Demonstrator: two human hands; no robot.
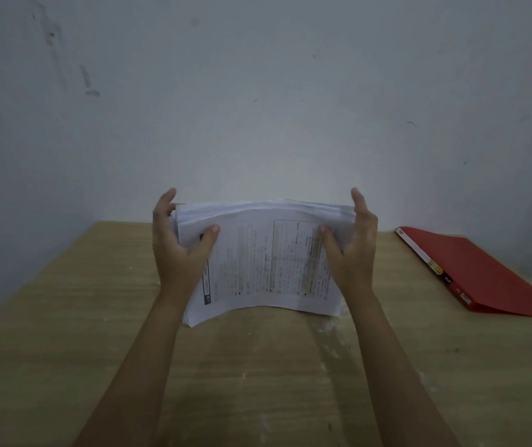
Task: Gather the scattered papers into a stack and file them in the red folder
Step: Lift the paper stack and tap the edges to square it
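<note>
A stack of printed white papers (264, 262) stands on its lower edge on the wooden table (258, 366), bowed toward me in the middle. My left hand (177, 250) grips its left side, thumb on the front sheet and fingers behind. My right hand (351, 253) grips the right side the same way. The red folder (484, 275) lies shut and flat on the table at the far right, apart from both hands.
A pale grey wall (258, 108) rises right behind the table's far edge. The table's left edge runs diagonally at the left. White scuff marks streak the wood in front of the papers.
</note>
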